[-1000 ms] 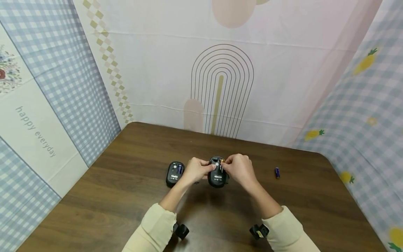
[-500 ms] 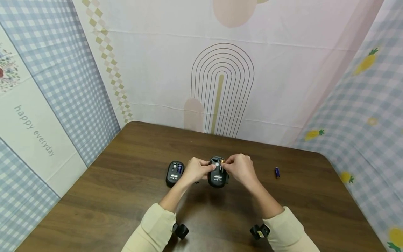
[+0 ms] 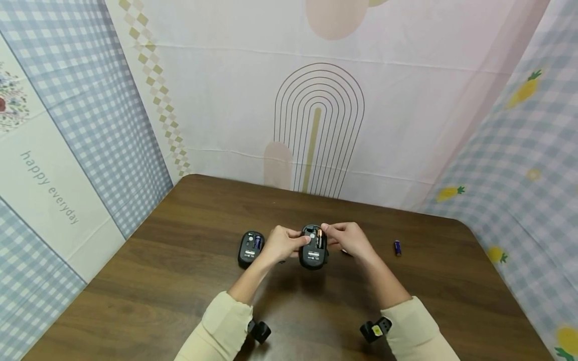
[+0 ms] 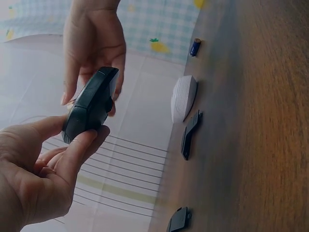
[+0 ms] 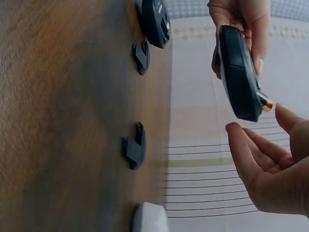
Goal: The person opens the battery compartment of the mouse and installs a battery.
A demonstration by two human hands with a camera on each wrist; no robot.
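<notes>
My left hand (image 3: 281, 244) grips a black computer mouse (image 3: 313, 256), underside up, above the table. Its battery bay is uncovered, and a battery (image 3: 319, 239) lies in it; in the right wrist view the copper-coloured battery end (image 5: 267, 104) juts out at a slant. Beside that end is my right hand (image 3: 351, 240), its thumb tip close to the battery and its fingers apart around the mouse's edge, pinching nothing. A second black mouse (image 3: 247, 255) lies underside up on the table to the left, with a blue battery (image 3: 257, 242) in its bay.
A loose blue battery (image 3: 398, 248) lies on the wooden table (image 3: 180, 301) at the right. Two black battery covers, one nearer the middle (image 5: 135, 149) and one by the second mouse (image 5: 141, 57), rest on it too. A white ribbed object (image 4: 184, 99) sits near the right hand.
My right hand has let go of the battery, spread its fingers and shifted slightly right. The battery now shows along its length in the bay. The left hand and mouse have hardly moved.
</notes>
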